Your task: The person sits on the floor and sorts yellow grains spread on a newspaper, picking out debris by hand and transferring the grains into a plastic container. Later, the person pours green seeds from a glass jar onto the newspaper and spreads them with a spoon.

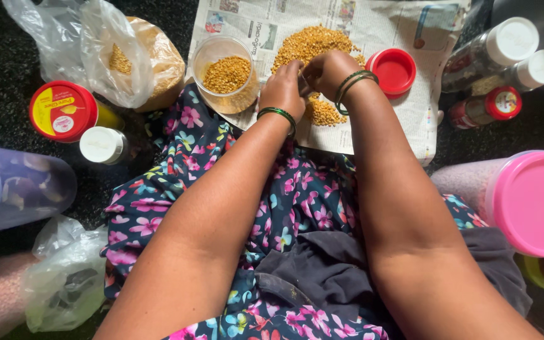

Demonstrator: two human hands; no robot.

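Newspaper spread on dark floor, lentils heaped on it

The fingertips of both the left hand and the right hand curl under, so I cannot tell what they pinch. At 3 o'clock the pink-lidded jar runs off the edge. At 9 o'clock the blue-lidded jar is cut off too. The newspaper is cut off at 12 o'clock.
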